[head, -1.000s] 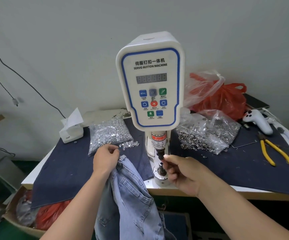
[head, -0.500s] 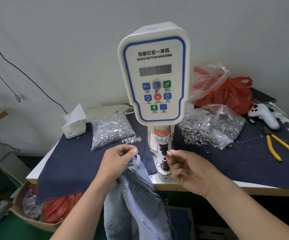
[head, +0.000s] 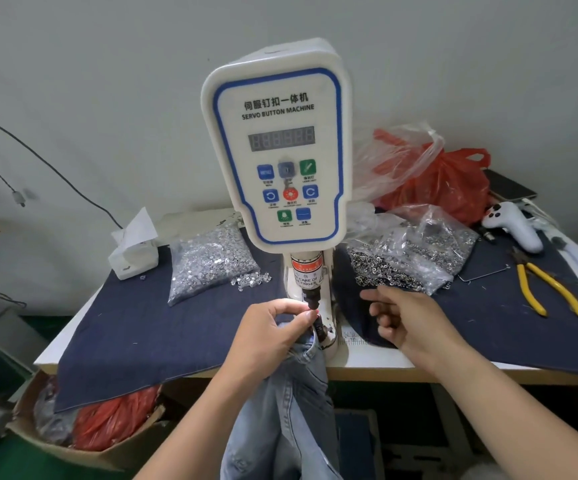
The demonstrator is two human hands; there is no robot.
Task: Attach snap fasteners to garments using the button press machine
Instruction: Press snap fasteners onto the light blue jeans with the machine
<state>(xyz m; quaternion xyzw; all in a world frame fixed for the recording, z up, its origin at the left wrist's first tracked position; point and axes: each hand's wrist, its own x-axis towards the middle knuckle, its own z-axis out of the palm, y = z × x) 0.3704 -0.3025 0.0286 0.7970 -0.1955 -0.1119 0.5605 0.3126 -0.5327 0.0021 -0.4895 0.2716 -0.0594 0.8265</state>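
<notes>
We see the left hand (head: pixel 266 336) pinching the waistband of the pale jeans (head: pixel 291 410) at the die of the button machine (head: pixel 277 150) on the table (head: pixel 377 362) (the legs hang off its front edge). The right hand (head: pixel 408 318) hovers near the bag of snap rings (head: pixel 408 258), fingers loosely curled, grasping nothing.

A single head-worn camera looks forward and down from the near edge of the bench (head: pixel 377 367), facing the wall behind it. It sits close: the button press machine (head: pixel 277 157) fills the centre, both forearms enter from the bottom, and the wide lens bows the bench's edges. No second view shares the scene.
</notes>
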